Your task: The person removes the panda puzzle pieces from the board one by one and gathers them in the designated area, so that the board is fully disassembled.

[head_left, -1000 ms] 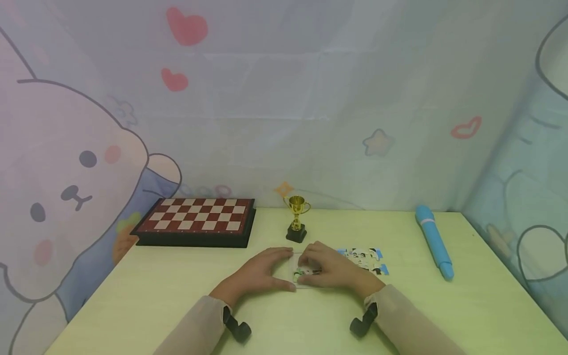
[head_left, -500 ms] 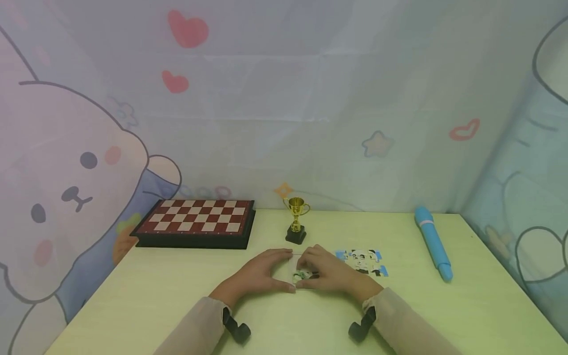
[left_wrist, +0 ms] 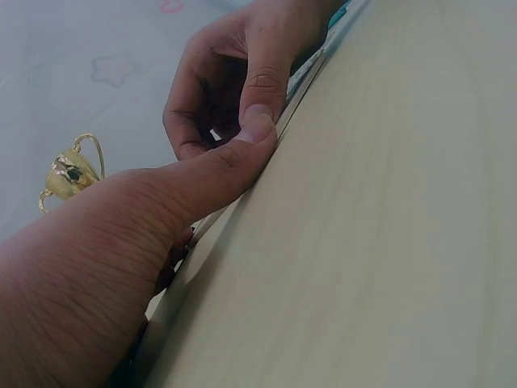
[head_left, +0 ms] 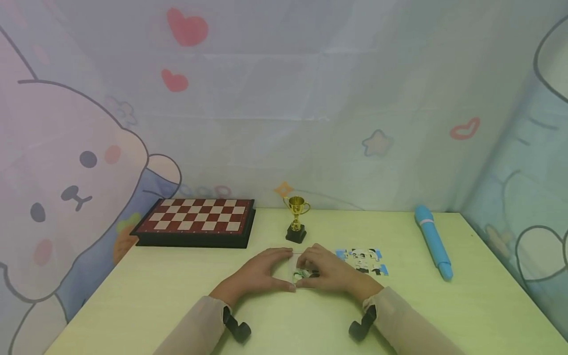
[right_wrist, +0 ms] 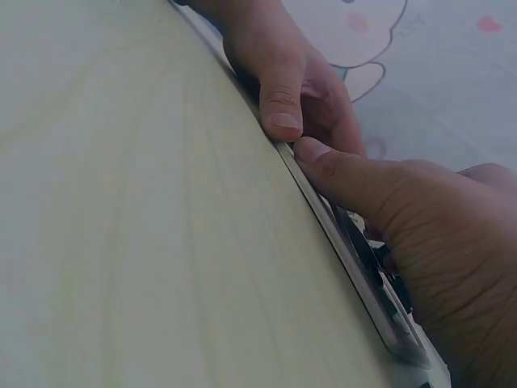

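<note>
A flat pale puzzle tray [head_left: 294, 264] lies on the table between both hands; in the right wrist view its thin edge [right_wrist: 343, 246] shows. My left hand [head_left: 259, 271] holds the tray's left side, fingers at the far edge, thumb at the near one. Curled over the tray, my right hand [head_left: 330, 268] pinches at a green, white and black puzzle piece [head_left: 301, 274]; its fingertips are partly hidden. In the left wrist view the two thumbs nearly meet along the near edge. Beyond the right hand lie joined panda puzzle pieces [head_left: 366, 261], blue at the corners.
A small gold trophy [head_left: 296, 219] on a black base stands behind the hands. A red-and-white chessboard box [head_left: 195, 222] sits at the back left. To the right lies a thick blue pen-shaped object [head_left: 435, 244]. A printed cloth [head_left: 275, 98] hangs behind the table.
My right hand has shifted very slightly left, and the green patterned piece under its fingers has turned or moved a little. My left hand keeps its place.
</note>
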Motion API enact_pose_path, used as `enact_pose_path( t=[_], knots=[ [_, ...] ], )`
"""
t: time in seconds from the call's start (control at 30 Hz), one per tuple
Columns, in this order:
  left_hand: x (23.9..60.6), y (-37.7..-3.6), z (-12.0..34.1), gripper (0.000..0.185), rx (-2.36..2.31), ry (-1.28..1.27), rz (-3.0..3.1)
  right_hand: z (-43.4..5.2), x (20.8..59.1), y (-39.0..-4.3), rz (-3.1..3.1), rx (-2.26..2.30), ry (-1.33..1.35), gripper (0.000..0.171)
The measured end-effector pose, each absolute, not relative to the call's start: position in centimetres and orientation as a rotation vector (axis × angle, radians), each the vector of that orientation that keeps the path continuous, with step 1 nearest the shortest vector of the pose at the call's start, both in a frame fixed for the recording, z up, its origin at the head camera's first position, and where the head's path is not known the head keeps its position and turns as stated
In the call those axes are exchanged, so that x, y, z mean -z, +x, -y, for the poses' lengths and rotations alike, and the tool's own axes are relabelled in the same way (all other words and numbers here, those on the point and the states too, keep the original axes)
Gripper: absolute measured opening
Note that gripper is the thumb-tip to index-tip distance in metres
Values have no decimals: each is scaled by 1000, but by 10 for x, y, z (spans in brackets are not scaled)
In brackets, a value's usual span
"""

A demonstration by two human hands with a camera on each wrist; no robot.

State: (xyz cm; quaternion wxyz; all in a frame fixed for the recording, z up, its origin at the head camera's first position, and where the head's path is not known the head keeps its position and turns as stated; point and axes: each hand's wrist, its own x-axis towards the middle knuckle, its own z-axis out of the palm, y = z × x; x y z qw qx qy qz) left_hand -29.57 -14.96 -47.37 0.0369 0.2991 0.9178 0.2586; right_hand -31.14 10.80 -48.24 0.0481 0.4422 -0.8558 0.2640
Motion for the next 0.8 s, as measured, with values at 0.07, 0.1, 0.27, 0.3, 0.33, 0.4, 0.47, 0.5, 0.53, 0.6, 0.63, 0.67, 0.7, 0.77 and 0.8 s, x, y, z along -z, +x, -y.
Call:
enact_pose_path(
  t=[0.07,0.1,0.27,0.3,0.33,0.4,0.47,0.5,0.53,0.6,0.63,0.67,0.7,0.77,0.8],
  knots=[
    [474,-296,150,96,-795,920,-2817,-108,481,-311,2610,-821,1341,39],
    [474,-296,150,97,-795,917,-2817,-108,481,-310,2609,-835,1339,39],
    [476,-297,150,97,-795,911,-2819,-108,478,-307,2636,-934,1319,40],
    [476,-297,150,97,-798,912,-2819,-108,478,-307,2643,-950,1317,40],
    [476,-297,150,97,-799,915,-2819,-109,478,-306,2646,-964,1316,39],
    [476,-297,150,97,-802,915,-2818,-109,479,-306,2636,-973,1323,36],
    [476,-297,150,98,-804,918,-2817,-109,479,-307,2600,-982,1341,32],
    [476,-297,150,98,-803,922,-2818,-110,479,-307,2577,-989,1350,30],
    [476,-297,150,98,-802,924,-2819,-110,480,-308,2545,-998,1363,28],
    [476,-298,150,98,-800,928,-2821,-110,480,-309,2481,-1027,1386,25],
    [477,-298,150,98,-801,931,-2821,-110,481,-309,2448,-1043,1402,25],
    [477,-298,150,98,-802,934,-2821,-110,481,-309,2420,-1059,1417,26],
    [477,-298,150,98,-802,933,-2821,-110,481,-309,2395,-1075,1432,26],
    [477,-299,151,99,-801,926,-2819,-110,482,-310,2352,-1101,1463,25],
    [477,-299,151,99,-801,924,-2817,-109,482,-310,2337,-1115,1475,25]
  ],
)
